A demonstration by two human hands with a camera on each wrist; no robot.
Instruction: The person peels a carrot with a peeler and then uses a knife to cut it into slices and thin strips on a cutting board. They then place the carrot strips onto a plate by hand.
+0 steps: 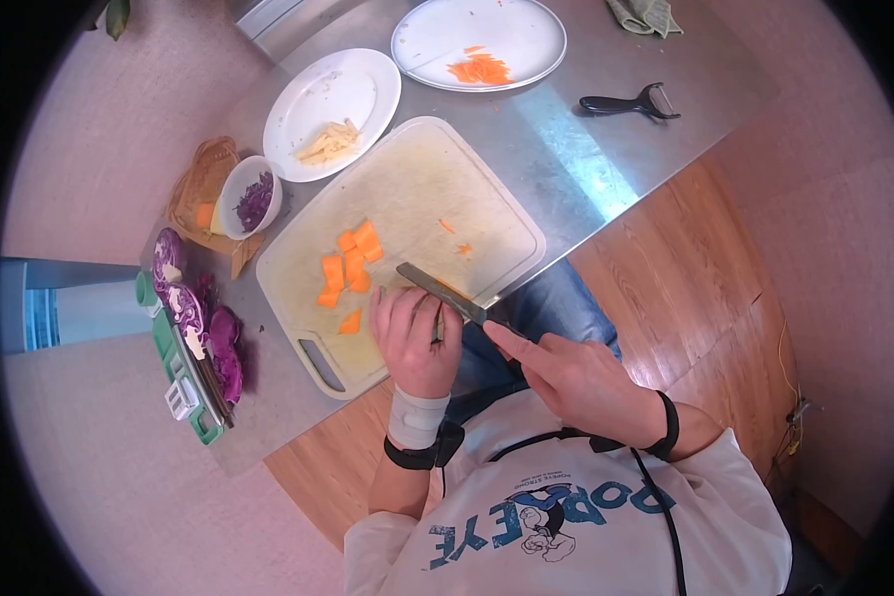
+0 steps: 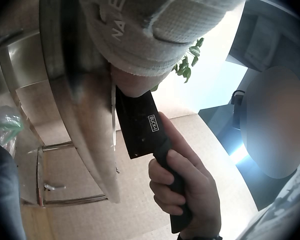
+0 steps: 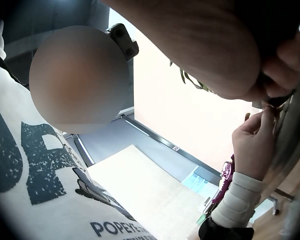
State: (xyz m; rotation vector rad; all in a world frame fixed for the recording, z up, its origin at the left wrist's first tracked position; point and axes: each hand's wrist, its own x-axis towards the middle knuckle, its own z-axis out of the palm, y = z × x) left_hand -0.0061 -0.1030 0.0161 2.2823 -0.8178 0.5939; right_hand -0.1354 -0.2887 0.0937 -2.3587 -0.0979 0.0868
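Note:
My right hand [image 1: 571, 377] grips the black handle of a kitchen knife [image 1: 442, 291], its index finger stretched along the top near the blade. The broad dark blade [image 2: 142, 125] lies across the near edge of the cutting board [image 1: 417, 169]. Beside the blade, my left hand [image 1: 417, 333] bends its fingers down over a carrot piece, mostly hidden beneath them. A thin orange edge of carrot [image 1: 454, 288] shows past the blade. Several carrot chunks [image 1: 353, 263] lie on the board left of the knife, and small carrot scraps [image 1: 464, 249] lie to the right.
Behind the board are a plate with pale strips [image 1: 330, 142] and an oval plate with carrot shreds [image 1: 481, 70]. A bowl of shredded purple cabbage [image 1: 254, 202], a basket [image 1: 201, 184] and cut cabbage [image 1: 225, 348] sit left. A black peeler [image 1: 628, 103] lies right.

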